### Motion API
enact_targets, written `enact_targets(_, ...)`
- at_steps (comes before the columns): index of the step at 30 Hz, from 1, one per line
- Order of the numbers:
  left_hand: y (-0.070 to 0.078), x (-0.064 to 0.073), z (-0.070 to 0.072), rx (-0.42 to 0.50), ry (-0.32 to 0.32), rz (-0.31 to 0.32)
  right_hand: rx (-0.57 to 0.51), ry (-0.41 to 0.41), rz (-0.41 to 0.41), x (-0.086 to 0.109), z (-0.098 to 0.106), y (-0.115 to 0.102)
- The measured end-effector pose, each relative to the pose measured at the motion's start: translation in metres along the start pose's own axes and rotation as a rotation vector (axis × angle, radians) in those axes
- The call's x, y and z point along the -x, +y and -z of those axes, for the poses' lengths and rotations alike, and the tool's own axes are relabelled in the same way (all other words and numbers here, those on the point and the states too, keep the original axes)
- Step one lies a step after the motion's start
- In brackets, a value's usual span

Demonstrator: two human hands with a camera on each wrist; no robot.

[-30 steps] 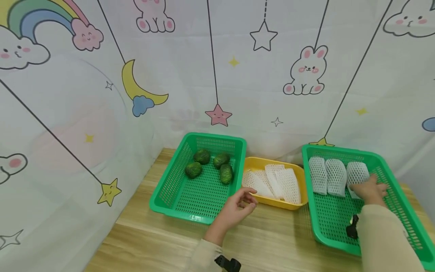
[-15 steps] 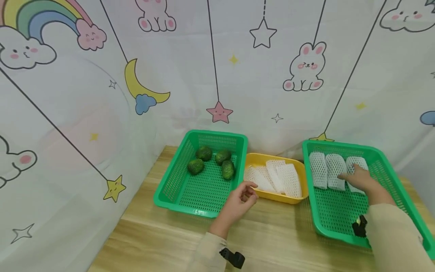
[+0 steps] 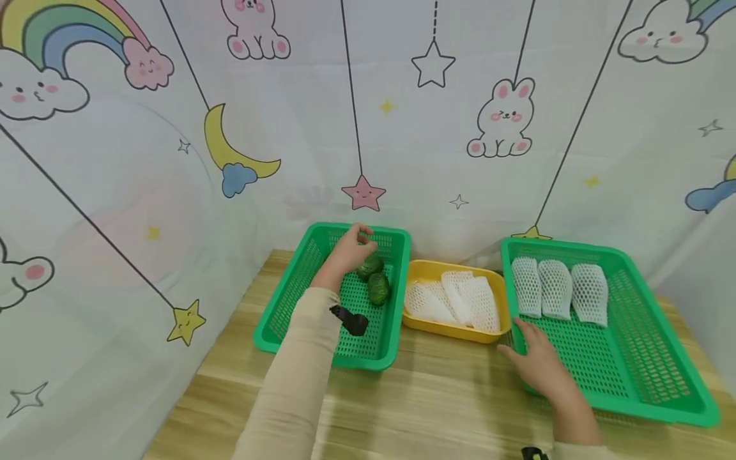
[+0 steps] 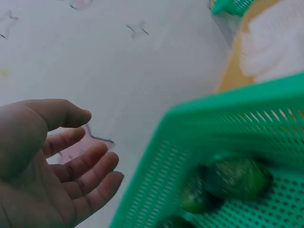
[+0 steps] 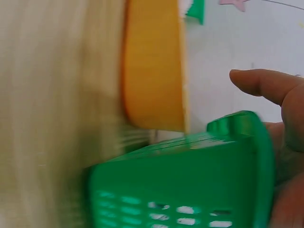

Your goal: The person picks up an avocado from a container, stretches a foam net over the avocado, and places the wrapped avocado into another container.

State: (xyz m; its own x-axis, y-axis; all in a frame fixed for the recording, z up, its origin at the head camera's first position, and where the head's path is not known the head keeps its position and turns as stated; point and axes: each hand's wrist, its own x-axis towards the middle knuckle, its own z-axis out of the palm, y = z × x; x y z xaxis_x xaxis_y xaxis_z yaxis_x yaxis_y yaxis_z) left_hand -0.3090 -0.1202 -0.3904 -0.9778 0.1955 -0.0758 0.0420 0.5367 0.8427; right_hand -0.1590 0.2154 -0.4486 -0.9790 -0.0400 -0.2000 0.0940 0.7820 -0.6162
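Green vegetables (image 3: 379, 289) lie in basket (image 3: 395, 319); left hand (image 3: 351, 250) above, loosely spread; right hand (image 3: 540, 363) spread near second basket (image 3: 604, 358).

Left hand (image 3: 352, 250) moved off the near-right corner of the left green basket (image 3: 402, 291), now over its far part, blocking two of the four green vegetables (image 3: 378, 289) in the head view. Right hand (image 3: 537, 361) left the third net-wrapped piece (image 3: 590, 294), which now lies uncovered, and shifted to the left rim of the right green basket (image 3: 667, 358), thumb toward the yellow tray (image 3: 448, 329).
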Motion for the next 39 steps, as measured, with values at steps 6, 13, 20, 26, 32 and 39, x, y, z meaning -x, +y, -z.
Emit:
enact_targets(6,-0.06,-0.029,-0.021,-0.084,-0.103,0.334,0.046,0.023,-0.077,0.0,-0.014,0.005)
enact_targets(13,-0.087,-0.029,-0.041,-0.2,-0.128,0.458,-0.026,0.026,-0.093,0.002,-0.015,0.003)
enact_targets(20,-0.087,-0.025,-0.051,-0.333,-0.21,0.44,-0.031,0.041,-0.1,0.004,-0.015,0.004)
enact_targets(26,-0.086,-0.024,-0.055,-0.202,-0.15,0.434,-0.035,0.049,-0.115,0.003,-0.016,0.007)
enact_targets(32,-0.078,-0.026,-0.044,-0.093,-0.114,0.386,-0.051,0.052,-0.134,0.002,-0.012,0.008)
enact_targets(39,-0.054,-0.01,-0.028,-0.077,-0.089,0.222,-0.032,0.058,-0.142,0.001,-0.008,0.011)
